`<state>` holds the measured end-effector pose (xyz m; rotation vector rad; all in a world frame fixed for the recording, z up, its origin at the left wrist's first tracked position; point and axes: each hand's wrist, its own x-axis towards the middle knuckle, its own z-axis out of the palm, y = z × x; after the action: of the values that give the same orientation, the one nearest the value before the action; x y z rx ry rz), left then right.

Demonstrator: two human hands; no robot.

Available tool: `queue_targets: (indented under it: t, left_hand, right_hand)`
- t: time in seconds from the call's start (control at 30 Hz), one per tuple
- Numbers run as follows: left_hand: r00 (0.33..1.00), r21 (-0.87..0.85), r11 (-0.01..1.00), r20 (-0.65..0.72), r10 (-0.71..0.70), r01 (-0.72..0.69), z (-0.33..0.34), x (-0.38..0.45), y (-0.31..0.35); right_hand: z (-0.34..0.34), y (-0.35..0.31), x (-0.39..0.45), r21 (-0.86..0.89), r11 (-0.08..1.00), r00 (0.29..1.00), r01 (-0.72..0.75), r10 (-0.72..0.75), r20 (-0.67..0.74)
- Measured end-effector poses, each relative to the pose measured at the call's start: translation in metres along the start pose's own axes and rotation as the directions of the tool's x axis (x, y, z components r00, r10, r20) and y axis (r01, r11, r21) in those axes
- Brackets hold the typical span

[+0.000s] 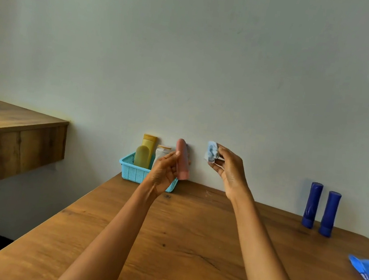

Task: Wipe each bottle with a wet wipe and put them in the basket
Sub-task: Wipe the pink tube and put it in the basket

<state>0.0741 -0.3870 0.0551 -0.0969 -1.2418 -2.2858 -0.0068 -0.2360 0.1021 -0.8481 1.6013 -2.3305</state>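
Two hands are raised above the table [190,244]: the left hand [163,172] has its fingers curled round an upright pink bottle [182,159], just before the blue basket [134,172]; the right hand [228,168] pinches a crumpled wet wipe [211,151] beside it. Well right of those fingers stand two blue bottles [311,205].

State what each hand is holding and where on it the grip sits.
The left hand holds the pink bottle around its lower body, near the cap end. The right hand pinches a crumpled wet wipe at its right edge.
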Motion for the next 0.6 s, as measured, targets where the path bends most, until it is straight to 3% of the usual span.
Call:
queue_targets:
  t: [0.13, 0.23, 0.3, 0.37, 0.43, 0.53, 0.6]
  left_hand:
    - [0.991, 0.011, 0.994, 0.071, -0.110, 0.110, 0.016, -0.004, -0.003]
    - [0.987, 0.004, 0.991, 0.088, -0.135, 0.135, 0.021, -0.004, -0.004]
    - [0.986, 0.026, 0.990, 0.089, -0.144, 0.142, 0.022, -0.003, -0.004]
    - [0.984, 0.062, 0.988, 0.101, -0.149, 0.143, 0.022, 0.000, -0.002]
    - [0.986, 0.069, 0.989, 0.092, -0.138, 0.132, 0.020, 0.003, 0.000]
    - [0.987, 0.097, 0.985, 0.057, -0.148, 0.142, 0.018, 0.005, 0.000]
    - [0.982, 0.109, 0.979, 0.052, -0.181, 0.175, 0.021, 0.003, -0.003]
  right_hand:
    - [0.006, 0.005, -0.004, -0.345, 0.915, 0.978, 0.210, -0.190, 0.090]
    - [0.012, 0.011, -0.005, -0.630, 0.712, 0.942, 0.310, -0.321, 0.100]
    - [0.013, 0.011, -0.005, -0.726, 0.603, 0.920, 0.331, -0.378, 0.105]
    - [0.010, 0.010, -0.005, -0.762, 0.537, 0.897, 0.363, -0.422, 0.130]
    - [0.007, 0.009, -0.006, -0.739, 0.541, 0.890, 0.402, -0.421, 0.175]
    - [-0.001, 0.002, -0.008, -0.696, 0.603, 0.920, 0.390, -0.278, 0.275]
    - [-0.007, -0.001, -0.007, -0.715, 0.589, 0.926, 0.376, -0.225, 0.302]
